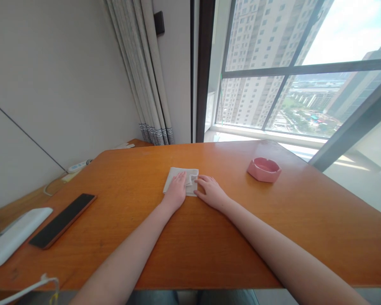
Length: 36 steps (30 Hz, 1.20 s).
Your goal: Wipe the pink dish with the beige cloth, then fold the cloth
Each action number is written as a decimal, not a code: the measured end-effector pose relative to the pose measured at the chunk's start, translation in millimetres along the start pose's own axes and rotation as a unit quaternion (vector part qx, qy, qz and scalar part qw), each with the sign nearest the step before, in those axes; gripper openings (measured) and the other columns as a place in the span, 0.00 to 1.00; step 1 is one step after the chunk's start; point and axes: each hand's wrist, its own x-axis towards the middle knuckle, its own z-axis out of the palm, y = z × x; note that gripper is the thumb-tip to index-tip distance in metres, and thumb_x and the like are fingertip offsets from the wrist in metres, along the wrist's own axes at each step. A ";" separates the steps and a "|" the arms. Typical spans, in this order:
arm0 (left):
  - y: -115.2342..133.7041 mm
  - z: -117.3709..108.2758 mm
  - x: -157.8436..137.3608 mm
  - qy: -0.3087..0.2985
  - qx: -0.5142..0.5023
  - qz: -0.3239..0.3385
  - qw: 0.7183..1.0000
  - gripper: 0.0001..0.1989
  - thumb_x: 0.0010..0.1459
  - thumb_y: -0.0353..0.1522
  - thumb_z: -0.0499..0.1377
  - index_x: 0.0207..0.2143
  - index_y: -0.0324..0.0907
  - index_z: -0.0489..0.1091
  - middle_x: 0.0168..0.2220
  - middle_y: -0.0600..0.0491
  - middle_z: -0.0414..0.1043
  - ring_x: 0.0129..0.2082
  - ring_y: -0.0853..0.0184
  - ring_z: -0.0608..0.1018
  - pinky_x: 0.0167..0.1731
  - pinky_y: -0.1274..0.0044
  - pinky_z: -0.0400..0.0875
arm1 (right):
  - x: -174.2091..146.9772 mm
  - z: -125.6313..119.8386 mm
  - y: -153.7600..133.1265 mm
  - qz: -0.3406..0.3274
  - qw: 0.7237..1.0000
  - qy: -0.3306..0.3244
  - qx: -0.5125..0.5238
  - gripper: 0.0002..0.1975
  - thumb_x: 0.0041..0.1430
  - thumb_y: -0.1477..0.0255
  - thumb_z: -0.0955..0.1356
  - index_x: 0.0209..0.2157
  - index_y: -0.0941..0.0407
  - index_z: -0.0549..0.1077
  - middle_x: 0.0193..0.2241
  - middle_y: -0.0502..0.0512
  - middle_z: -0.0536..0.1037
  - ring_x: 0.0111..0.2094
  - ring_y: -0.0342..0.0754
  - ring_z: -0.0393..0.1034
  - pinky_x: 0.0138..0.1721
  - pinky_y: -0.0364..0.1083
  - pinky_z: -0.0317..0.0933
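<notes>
A folded white cloth (170, 179) lies on the wooden table (228, 245), with a small raised fold near its right side. My left hand (177, 188) rests flat on top of it, fingers stretched forward and close together. At the cloth's right edge is my right hand (211, 191), its thumb and fingers apart. Its fingertips reach the edge; whether they press on the fabric is hard to see. Part of the cloth is hidden under my left hand.
A pink ashtray (264, 170) stands toward the right. On the left lie a flat black bar-shaped object (63, 220) and a white device (17, 235). A white cable (28, 291) crosses the near left corner. A power strip (78, 166) sits by the wall.
</notes>
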 end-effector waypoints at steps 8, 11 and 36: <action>5.3 5.2 -0.6 -0.039 -0.002 0.013 0.999 0.34 0.51 0.23 0.46 0.63 0.36 0.52 0.64 0.42 0.53 0.64 0.61 0.55 0.63 0.62 0.44 | 11.3 4.4 5.6 0.001 0.999 0.004 0.037 0.21 0.62 0.75 0.57 0.56 0.60 0.64 0.51 0.59 0.73 0.53 0.48 0.65 0.55 0.48 0.55; 3.7 7.2 0.8 0.040 -0.033 -0.029 0.998 0.35 0.52 0.22 0.44 0.64 0.35 0.47 0.64 0.42 0.52 0.65 0.62 0.54 0.63 0.63 0.46 | 12.0 5.9 7.2 0.003 1.000 -0.003 0.019 0.26 0.62 0.72 0.58 0.62 0.58 0.55 0.53 0.58 0.71 0.55 0.49 0.62 0.56 0.49 0.53; -4.0 -15.0 1.2 0.059 0.009 -0.011 0.998 0.21 0.64 0.40 0.43 0.46 0.42 0.71 0.50 0.43 0.70 0.53 0.57 0.69 0.57 0.62 0.54 | 14.6 -6.1 14.8 0.059 0.997 0.030 -0.029 0.15 0.65 0.69 0.57 0.38 0.57 0.73 0.38 0.56 0.75 0.42 0.48 0.67 0.47 0.45 0.58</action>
